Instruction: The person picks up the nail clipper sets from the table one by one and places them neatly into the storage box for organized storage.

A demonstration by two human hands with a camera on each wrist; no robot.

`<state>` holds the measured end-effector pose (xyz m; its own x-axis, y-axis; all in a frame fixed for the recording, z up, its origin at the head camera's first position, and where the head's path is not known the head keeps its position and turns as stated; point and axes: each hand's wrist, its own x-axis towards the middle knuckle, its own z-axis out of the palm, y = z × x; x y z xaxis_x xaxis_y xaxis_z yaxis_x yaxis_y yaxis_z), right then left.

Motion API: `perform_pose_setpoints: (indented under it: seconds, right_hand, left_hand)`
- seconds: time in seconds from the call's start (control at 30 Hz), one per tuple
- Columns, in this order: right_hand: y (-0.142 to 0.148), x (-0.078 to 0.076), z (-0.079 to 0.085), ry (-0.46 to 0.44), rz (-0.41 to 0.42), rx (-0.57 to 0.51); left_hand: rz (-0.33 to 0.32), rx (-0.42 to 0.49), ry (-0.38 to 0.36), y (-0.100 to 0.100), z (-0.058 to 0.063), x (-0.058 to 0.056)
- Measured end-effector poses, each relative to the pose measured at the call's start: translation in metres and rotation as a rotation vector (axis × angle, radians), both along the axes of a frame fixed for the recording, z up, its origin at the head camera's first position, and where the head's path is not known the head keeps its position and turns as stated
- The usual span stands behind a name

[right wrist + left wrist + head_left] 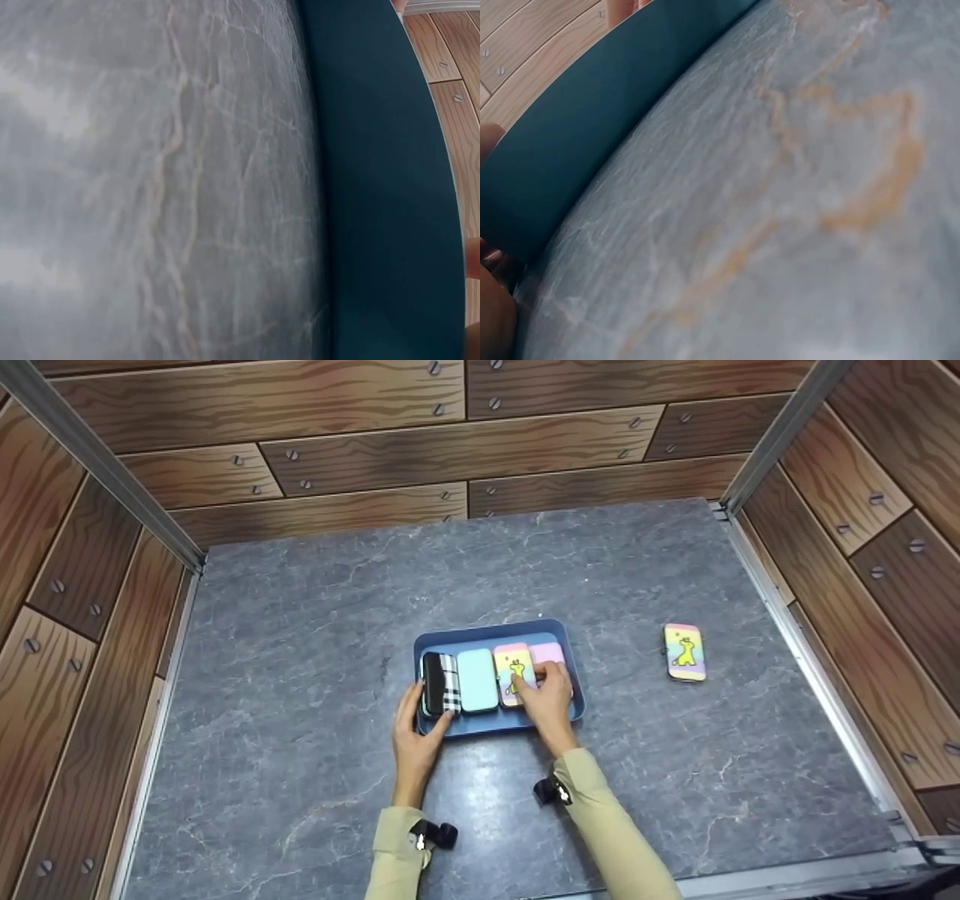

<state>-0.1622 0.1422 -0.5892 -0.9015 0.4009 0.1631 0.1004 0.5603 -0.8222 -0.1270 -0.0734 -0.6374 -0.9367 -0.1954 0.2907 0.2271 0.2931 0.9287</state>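
A blue tray (499, 625) holds a row of small oblong cases: a black-and-white plaid case (441, 682), a mint case (478, 681), a giraffe case (513, 655) and a pink case (547, 651). My left hand (418, 739) grips the tray's near left corner, fingers along the outer left side and thumb over the rim at the plaid case. With its thumb on the giraffe case, my right hand (550, 701) pinches that case; its fingers partly hide the pink case. Both wrist views mostly show the tray wall (592, 112) and tabletop, with bits of fingers.
A second giraffe case (685, 653) lies on the grey marbled table (300, 660), right of the tray. Wood-patterned panels (360, 442) and metal rails (810, 660) border the table at the back and sides.
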Motion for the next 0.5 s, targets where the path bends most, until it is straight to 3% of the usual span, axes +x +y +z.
perform_pose_setpoints:
  seconds: [0.43, 0.5]
  right_hand:
    - [-0.0012, -0.0013, 0.0007, -0.008, 0.003, -0.015]
    - [-0.0014, -0.0016, 0.001, -0.019, 0.004, -0.016]
  left_hand:
    - [-0.013, 0.084, -0.016, 0.0015, 0.0004, 0.0005]
    - [-0.007, 0.079, -0.013, 0.002, 0.006, 0.0019]
